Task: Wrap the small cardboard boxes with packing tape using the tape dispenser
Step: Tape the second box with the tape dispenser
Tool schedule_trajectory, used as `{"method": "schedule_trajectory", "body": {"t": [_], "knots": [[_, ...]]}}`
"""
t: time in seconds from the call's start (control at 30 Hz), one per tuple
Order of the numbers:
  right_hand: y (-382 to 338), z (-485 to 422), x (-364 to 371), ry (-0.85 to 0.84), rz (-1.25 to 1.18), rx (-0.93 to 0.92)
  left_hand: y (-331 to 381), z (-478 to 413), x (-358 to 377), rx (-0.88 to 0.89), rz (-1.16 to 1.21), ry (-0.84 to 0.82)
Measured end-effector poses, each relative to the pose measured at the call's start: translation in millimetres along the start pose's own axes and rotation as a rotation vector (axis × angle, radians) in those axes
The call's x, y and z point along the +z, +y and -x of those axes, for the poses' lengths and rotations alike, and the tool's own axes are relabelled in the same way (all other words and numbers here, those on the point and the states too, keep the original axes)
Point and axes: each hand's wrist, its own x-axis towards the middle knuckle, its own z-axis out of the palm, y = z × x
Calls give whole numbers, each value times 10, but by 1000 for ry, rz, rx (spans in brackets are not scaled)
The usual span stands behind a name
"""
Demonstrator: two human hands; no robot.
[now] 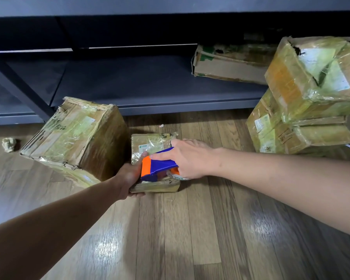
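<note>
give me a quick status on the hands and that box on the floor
Left hand grips small box at its near-left corner. Right hand holds tape dispenser on top of box. Bigger box close on left, not blocking.

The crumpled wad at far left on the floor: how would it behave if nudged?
The crumpled wad looks like balled tape or paper, so it is probably very light and would skid or tumble on the smooth wooden floor. Its lumpy shape suggests that it would stop quickly rather than roll far.

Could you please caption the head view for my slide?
Left hand steadies a small cardboard box while right hand runs the tape dispenser over it.
</note>
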Motion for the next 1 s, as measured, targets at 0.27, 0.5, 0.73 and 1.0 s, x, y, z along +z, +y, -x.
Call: {"method": "schedule_trajectory", "body": {"t": [0.27,0.5,0.73,1.0], "knots": [[212,126,-82,-35,-8,-56,18,-28,-23,83,-145,85],[444,372,50,-85,-108,28,-45,-28,-82,92,-99,16],[452,246,135,-21,-81,9,-60,-57,-152,77,-110,-180],[426,199,151,12,-21,-29,-119,-75,-137,131,-35,-206]]}}
